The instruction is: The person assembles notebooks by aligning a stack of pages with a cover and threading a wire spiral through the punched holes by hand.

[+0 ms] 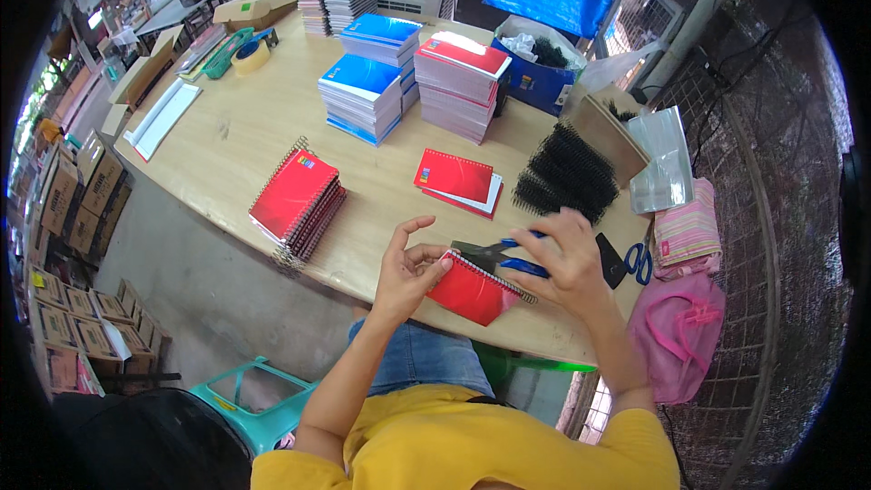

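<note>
A red spiral notebook (pixel 472 290) is held at the table's near edge by my left hand (pixel 406 272), with the thumb on its cover near the bound edge. My right hand (pixel 570 265) grips pliers (pixel 524 266) with blue handles, which are spread apart. The dark jaws are near the left end of the notebook's coil; whether they touch the wire cannot be made out. Beyond my hands lies another red notebook (pixel 458 174) with white pages showing. To its right is a heap of black binding coils (pixel 567 172). A stack of coil-bound red notebooks (pixel 298 192) stands to the left.
Stacks of blue-covered booklets (pixel 365 74) and red-covered booklets (pixel 463 59) stand farther back. A blue box (pixel 535 82) is behind the coils. Scissors (pixel 639 263) and a pink pouch (pixel 680 336) are on the right. Tape (pixel 251 58) lies far left; a teal stool (pixel 254 399) stands below.
</note>
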The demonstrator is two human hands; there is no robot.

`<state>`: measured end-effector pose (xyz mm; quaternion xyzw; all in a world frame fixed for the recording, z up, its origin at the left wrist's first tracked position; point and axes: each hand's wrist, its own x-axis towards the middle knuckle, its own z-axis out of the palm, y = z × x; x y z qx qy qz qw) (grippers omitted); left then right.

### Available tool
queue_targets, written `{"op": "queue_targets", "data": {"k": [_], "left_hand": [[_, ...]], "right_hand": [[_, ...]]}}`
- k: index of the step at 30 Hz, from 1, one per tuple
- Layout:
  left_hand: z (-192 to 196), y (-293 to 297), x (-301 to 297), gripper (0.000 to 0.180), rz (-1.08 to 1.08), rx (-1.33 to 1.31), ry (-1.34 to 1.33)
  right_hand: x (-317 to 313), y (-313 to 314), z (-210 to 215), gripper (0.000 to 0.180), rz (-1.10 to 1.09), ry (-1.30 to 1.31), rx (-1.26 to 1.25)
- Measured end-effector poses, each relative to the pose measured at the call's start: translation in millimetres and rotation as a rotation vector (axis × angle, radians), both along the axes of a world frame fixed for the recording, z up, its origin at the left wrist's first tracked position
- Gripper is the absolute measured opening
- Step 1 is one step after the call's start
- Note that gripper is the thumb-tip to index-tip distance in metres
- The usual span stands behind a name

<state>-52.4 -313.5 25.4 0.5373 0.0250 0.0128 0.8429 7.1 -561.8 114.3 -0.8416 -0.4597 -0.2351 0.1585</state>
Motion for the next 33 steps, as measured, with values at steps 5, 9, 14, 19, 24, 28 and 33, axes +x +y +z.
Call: {"op": "queue_targets", "data": {"k": [5,9,14,19,24,28,33], "left_hand": [[6,0,-2,0.065,0.022,0.033,-0.014],[8,2,-3,0.065,0.02,0.048,0.004],[12,4,-8,0.063,0.073,0.04,0.003],[20,2,-15,0.053,0.191,0.199,-0.06],[60,59,-13,0.032,0.607,0.362,-0.205],[62,150,1,0.028,0.887,0.502,-0.17],[43,190,2,0.031,1.062,1.253,0.107]], "right_hand": [[11,30,37,0.044,0.142,-0.286,-0.207],[19,34,34,0.049,0.229,-0.404,-0.296],[13,35,32,0.044,0.162,-0.165,-0.365],[5,34,32,0.033,-0.03,0.65,-0.136],[13,-2,20,0.031,-0.165,0.499,0.448],[9,-58,-32,0.033,-0.417,0.621,0.483],[-14,-77,-89,0.032,-0.612,0.477,0.355]]}}
